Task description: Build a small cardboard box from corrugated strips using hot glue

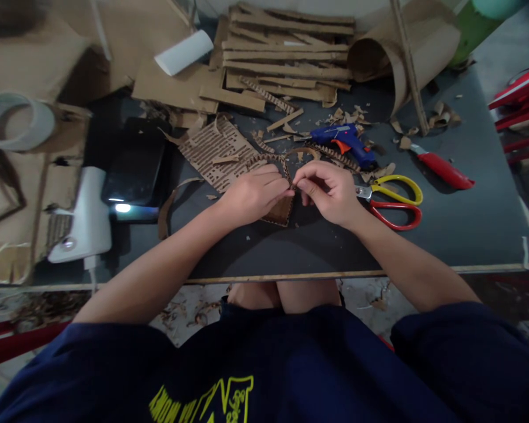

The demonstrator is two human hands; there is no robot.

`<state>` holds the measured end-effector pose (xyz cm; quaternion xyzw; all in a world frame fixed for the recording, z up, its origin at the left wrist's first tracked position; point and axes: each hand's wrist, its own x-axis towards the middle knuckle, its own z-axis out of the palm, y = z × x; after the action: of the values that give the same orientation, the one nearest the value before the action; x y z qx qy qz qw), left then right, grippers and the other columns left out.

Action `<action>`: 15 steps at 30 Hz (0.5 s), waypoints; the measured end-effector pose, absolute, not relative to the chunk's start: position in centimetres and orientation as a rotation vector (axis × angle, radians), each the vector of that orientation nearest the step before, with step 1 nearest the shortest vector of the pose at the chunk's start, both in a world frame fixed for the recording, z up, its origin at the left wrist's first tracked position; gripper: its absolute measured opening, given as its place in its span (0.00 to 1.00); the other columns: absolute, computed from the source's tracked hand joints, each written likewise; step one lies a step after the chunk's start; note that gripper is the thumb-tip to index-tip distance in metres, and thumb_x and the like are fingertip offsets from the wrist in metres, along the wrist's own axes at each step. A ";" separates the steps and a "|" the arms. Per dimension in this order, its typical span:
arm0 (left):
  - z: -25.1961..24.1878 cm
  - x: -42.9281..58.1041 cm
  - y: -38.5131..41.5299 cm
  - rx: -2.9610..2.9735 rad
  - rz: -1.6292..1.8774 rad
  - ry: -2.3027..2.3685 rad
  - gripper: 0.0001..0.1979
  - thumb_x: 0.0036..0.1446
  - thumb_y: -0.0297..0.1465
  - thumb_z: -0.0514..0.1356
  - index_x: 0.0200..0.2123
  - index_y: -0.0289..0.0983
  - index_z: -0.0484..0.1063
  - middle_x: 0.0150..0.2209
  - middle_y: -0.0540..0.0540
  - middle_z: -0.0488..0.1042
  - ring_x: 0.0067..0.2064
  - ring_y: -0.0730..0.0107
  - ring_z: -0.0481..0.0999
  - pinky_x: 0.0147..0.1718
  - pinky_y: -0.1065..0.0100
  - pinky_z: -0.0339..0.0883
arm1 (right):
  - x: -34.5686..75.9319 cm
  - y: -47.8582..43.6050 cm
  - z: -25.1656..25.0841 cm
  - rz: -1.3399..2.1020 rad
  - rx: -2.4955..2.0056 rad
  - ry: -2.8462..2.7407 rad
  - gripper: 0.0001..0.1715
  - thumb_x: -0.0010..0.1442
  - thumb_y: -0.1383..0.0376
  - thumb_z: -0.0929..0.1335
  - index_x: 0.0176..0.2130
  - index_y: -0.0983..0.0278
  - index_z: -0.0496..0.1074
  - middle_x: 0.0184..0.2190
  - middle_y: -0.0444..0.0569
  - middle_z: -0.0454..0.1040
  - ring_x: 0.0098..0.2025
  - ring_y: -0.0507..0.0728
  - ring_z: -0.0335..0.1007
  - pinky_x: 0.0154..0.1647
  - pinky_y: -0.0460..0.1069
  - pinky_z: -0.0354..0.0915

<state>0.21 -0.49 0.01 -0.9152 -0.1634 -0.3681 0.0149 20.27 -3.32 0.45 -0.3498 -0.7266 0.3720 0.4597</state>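
Observation:
My left hand and my right hand meet at the middle of the dark table. Both pinch the top edge of a small brown corrugated cardboard piece that lies under my left fingers. A thin curved cardboard strip arcs just behind the hands. A larger sheet of stripped corrugated cardboard lies behind my left hand. Scissors with yellow and red handles rest right beside my right wrist.
A blue glue gun and a red-handled knife lie behind the right hand. Cardboard strips are stacked at the back, with a rolled cardboard tube. A black phone, a white device and a tape roll sit left.

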 end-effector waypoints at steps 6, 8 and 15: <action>0.0 0.1 -0.4 -2.877 -1.120 -0.456 0.15 0.70 0.29 0.52 0.27 0.37 0.63 0.25 0.49 0.68 0.29 0.71 0.66 0.30 0.70 0.61 | 20.5 -3.0 0.7 1.037 -0.822 -1.802 0.09 0.67 0.62 0.68 0.36 0.65 0.73 0.31 0.42 0.71 0.20 0.42 0.66 0.21 0.41 0.60; 0.0 0.1 -0.4 -2.883 -1.101 -0.460 0.15 0.70 0.30 0.52 0.27 0.37 0.62 0.26 0.49 0.69 0.29 0.71 0.67 0.31 0.70 0.62 | 20.5 -3.0 0.7 1.084 -0.829 -1.795 0.10 0.67 0.61 0.68 0.36 0.65 0.72 0.30 0.41 0.71 0.20 0.43 0.65 0.21 0.41 0.60; 0.0 -0.1 -0.3 -2.902 -1.066 -0.463 0.16 0.71 0.31 0.50 0.27 0.38 0.61 0.25 0.49 0.68 0.30 0.71 0.67 0.31 0.69 0.62 | 20.5 -3.0 0.8 1.188 -0.864 -1.774 0.15 0.66 0.54 0.68 0.36 0.64 0.71 0.24 0.39 0.68 0.19 0.45 0.64 0.21 0.43 0.59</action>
<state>-0.07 -0.33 0.01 -0.9283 -0.1481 -0.3411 0.0077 20.55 -2.97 0.76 -0.3428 -0.7037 0.4710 0.4069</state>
